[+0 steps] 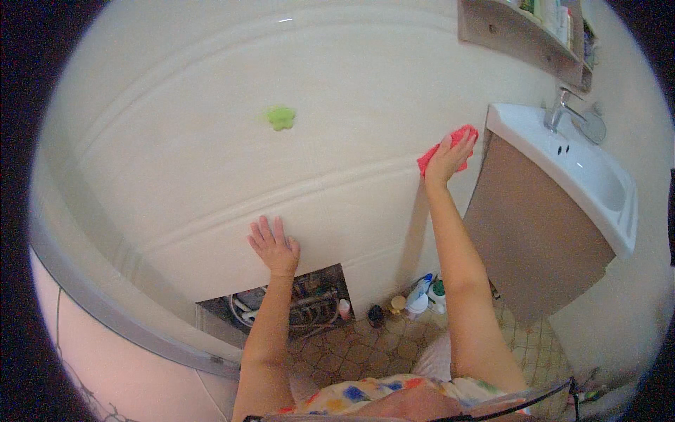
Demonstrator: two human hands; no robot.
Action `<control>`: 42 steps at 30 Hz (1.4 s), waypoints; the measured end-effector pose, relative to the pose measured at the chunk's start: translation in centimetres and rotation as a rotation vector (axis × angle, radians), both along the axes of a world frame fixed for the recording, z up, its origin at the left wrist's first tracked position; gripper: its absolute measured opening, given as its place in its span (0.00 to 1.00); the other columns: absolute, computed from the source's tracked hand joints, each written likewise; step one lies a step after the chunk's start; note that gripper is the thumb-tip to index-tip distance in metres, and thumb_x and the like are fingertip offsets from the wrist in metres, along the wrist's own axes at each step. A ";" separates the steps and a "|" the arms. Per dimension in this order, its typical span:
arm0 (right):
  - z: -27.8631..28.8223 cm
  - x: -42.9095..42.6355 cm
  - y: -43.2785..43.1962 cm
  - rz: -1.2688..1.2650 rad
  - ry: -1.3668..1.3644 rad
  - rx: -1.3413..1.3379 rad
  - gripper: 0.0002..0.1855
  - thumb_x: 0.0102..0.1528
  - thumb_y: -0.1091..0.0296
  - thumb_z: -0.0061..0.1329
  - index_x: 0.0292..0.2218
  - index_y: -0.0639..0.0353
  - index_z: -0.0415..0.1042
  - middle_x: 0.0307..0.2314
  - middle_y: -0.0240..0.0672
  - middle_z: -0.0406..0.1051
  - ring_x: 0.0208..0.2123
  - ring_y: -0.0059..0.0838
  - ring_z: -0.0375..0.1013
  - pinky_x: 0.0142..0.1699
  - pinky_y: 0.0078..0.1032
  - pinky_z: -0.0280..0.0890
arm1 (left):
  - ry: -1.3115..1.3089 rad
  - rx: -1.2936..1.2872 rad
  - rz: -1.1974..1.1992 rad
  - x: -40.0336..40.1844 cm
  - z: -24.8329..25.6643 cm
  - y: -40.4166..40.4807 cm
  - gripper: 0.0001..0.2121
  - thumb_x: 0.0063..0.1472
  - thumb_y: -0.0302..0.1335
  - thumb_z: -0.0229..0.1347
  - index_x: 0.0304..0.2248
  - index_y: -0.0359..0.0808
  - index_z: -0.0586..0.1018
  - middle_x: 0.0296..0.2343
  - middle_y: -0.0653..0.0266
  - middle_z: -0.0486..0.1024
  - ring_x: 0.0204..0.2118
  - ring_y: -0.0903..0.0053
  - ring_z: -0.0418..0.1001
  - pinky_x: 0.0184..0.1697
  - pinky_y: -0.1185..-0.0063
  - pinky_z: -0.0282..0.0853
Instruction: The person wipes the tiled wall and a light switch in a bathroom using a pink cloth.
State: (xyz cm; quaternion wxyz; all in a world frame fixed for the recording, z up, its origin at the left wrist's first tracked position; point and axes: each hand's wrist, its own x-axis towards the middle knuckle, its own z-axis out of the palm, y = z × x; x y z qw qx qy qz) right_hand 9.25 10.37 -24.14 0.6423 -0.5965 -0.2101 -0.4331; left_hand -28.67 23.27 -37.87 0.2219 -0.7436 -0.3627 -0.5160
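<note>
My right hand presses a red cloth against the pale wall panel, just left of the washbasin. The cloth shows beyond my fingers and on both sides of the hand. With fingers spread, my left hand rests on the same wall, below a raised horizontal moulding, and holds nothing. Under it a rectangular opening in the wall exposes pipes and hoses, partly hidden by my left forearm. Higher up, a green flower-shaped piece sits on the wall.
At right stands a white washbasin with a chrome faucet over a brown cabinet. A shelf with bottles hangs above it. Several bottles and containers stand on the patterned floor along the wall. A grey edge curves at left.
</note>
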 end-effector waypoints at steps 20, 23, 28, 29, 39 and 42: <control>9.4 -24.2 6.8 0.481 -0.718 -0.229 0.32 0.45 0.66 0.53 0.52 0.58 0.59 0.53 0.44 0.55 0.57 0.47 0.49 0.59 0.46 0.44 | 0.003 -0.038 -0.096 0.2 0.3 -1.1 0.33 0.45 0.30 0.54 0.54 0.44 0.60 0.57 0.54 0.48 0.60 0.52 0.41 0.58 0.53 0.35; 9.4 -24.7 6.2 0.430 -0.775 -0.309 0.32 0.45 0.66 0.52 0.52 0.58 0.59 0.53 0.44 0.56 0.56 0.49 0.52 0.58 0.47 0.47 | -0.048 -0.006 -0.082 0.0 0.4 -1.0 0.30 0.46 0.31 0.52 0.52 0.49 0.64 0.55 0.60 0.55 0.58 0.57 0.49 0.56 0.56 0.42; 9.2 -23.0 5.6 0.414 -0.921 -0.389 0.32 0.44 0.65 0.53 0.51 0.58 0.60 0.52 0.42 0.57 0.55 0.49 0.53 0.57 0.47 0.49 | -0.037 -0.011 -0.081 0.0 0.5 -1.1 0.29 0.46 0.31 0.53 0.52 0.46 0.64 0.56 0.57 0.52 0.59 0.55 0.45 0.57 0.54 0.39; 9.0 -22.7 5.6 0.424 -0.931 -0.387 0.33 0.44 0.65 0.52 0.51 0.58 0.60 0.51 0.42 0.57 0.55 0.48 0.54 0.57 0.46 0.50 | -0.023 -0.028 -0.085 0.0 0.4 -1.1 0.29 0.46 0.31 0.54 0.52 0.45 0.65 0.57 0.55 0.50 0.60 0.53 0.43 0.58 0.54 0.37; 3.9 -21.5 4.2 0.500 -0.951 -0.646 0.30 0.44 0.67 0.47 0.51 0.58 0.61 0.50 0.40 0.58 0.55 0.46 0.54 0.58 0.43 0.50 | -0.043 -0.031 -0.094 -0.1 1.0 -1.5 0.30 0.46 0.31 0.53 0.52 0.48 0.64 0.55 0.59 0.55 0.57 0.56 0.50 0.55 0.55 0.45; 1.0 -21.2 3.6 0.519 -0.936 -0.714 0.30 0.44 0.70 0.46 0.51 0.54 0.62 0.50 0.39 0.58 0.54 0.48 0.54 0.57 0.42 0.52 | -0.042 -0.038 -0.089 -0.1 1.0 -1.5 0.30 0.46 0.31 0.53 0.53 0.48 0.64 0.55 0.59 0.55 0.58 0.56 0.50 0.55 0.55 0.45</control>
